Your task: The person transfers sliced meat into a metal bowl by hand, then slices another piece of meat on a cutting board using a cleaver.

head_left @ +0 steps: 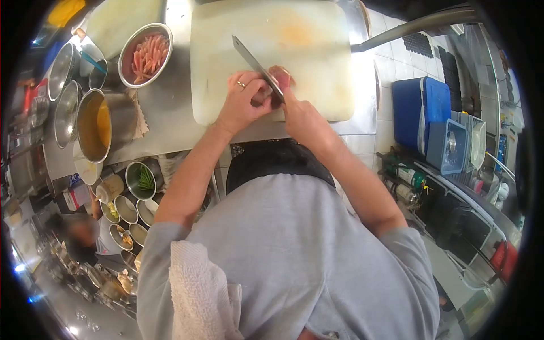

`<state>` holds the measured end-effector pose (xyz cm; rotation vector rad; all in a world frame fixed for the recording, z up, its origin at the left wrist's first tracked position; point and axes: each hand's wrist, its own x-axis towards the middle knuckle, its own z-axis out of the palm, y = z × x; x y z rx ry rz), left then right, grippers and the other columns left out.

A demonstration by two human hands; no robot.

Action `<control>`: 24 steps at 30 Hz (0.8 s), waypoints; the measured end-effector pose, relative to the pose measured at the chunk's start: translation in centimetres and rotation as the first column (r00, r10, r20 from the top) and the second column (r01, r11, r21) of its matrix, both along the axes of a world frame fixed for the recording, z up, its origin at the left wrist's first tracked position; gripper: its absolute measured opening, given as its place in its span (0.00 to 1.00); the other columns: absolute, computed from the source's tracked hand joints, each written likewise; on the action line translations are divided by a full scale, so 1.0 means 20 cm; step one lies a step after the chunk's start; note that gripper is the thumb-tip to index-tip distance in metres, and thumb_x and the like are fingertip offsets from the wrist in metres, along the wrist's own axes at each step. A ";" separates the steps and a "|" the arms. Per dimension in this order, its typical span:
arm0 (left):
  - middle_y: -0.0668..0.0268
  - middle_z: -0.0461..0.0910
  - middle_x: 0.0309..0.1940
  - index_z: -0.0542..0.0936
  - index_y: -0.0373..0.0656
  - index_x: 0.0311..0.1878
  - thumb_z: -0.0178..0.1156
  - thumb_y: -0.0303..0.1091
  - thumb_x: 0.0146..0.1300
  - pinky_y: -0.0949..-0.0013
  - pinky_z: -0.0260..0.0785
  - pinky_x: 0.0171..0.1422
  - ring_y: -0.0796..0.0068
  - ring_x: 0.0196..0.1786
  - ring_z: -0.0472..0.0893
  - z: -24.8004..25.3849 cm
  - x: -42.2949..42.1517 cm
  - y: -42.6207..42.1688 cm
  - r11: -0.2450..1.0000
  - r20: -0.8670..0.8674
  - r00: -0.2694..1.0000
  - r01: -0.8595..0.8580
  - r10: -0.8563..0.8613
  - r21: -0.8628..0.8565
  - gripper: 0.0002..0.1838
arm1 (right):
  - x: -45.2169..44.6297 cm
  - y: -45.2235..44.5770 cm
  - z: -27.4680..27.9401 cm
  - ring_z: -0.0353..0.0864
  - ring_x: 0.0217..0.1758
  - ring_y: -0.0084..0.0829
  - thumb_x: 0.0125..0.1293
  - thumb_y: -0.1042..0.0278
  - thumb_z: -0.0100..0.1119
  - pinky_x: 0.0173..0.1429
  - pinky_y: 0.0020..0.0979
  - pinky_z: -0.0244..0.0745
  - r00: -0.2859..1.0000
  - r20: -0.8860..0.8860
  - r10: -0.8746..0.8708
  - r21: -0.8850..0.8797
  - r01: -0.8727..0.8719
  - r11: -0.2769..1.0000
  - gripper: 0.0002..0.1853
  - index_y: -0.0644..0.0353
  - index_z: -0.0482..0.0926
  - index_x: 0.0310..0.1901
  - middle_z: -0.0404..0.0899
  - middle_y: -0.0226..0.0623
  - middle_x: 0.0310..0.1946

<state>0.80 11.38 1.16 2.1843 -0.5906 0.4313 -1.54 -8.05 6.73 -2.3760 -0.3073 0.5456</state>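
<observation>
My right hand (300,116) is closed around the handle of a long knife (253,61), whose blade slants up and to the left above a white cutting board (226,22). Just right of the blade lies a reddish piece of meat (280,76). My left hand (245,99), with a ring on one finger, is curled close to the left side of the blade. Whatever its fingers pinch is too small to make out. Left of the board stands a metal bowl (127,63) filled with pink strips.
A pot (122,122) of orange liquid stands at the left, near empty-looking metal bowls (67,116) and a bowl of green vegetables (134,180). Another person (85,232) is at the lower left. On the right are a blue cooler (408,113) and a blue bin (449,150).
</observation>
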 end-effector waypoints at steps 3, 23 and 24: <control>0.63 0.80 0.47 0.79 0.44 0.42 0.70 0.29 0.47 0.54 0.66 0.63 0.56 0.54 0.77 0.02 0.00 0.00 1.000 0.014 1.000 0.000 0.000 -0.005 0.17 | -0.19 -0.12 0.08 0.80 0.34 0.68 0.66 0.80 0.50 0.39 0.65 0.69 0.999 -0.053 0.004 -0.153 -0.013 0.988 0.13 0.70 0.64 0.51 0.78 0.67 0.26; 0.61 0.78 0.53 0.81 0.42 0.48 0.70 0.27 0.49 0.55 0.71 0.64 0.53 0.58 0.74 0.03 -0.02 0.04 0.999 -0.058 0.998 0.036 -0.037 -0.023 0.20 | -0.30 -0.19 0.44 0.79 0.28 0.63 0.73 0.75 0.49 0.33 0.59 0.71 0.997 -0.035 0.068 -0.158 -0.072 0.985 0.08 0.66 0.62 0.47 0.76 0.61 0.20; 0.61 0.78 0.54 0.81 0.42 0.48 0.70 0.27 0.49 0.55 0.71 0.64 0.53 0.58 0.74 0.03 -0.02 0.04 0.999 -0.057 0.997 0.041 -0.043 -0.030 0.20 | -0.30 -0.19 0.45 0.79 0.28 0.63 0.74 0.75 0.49 0.33 0.59 0.71 0.996 -0.050 0.071 -0.178 -0.078 0.981 0.08 0.66 0.62 0.47 0.76 0.61 0.20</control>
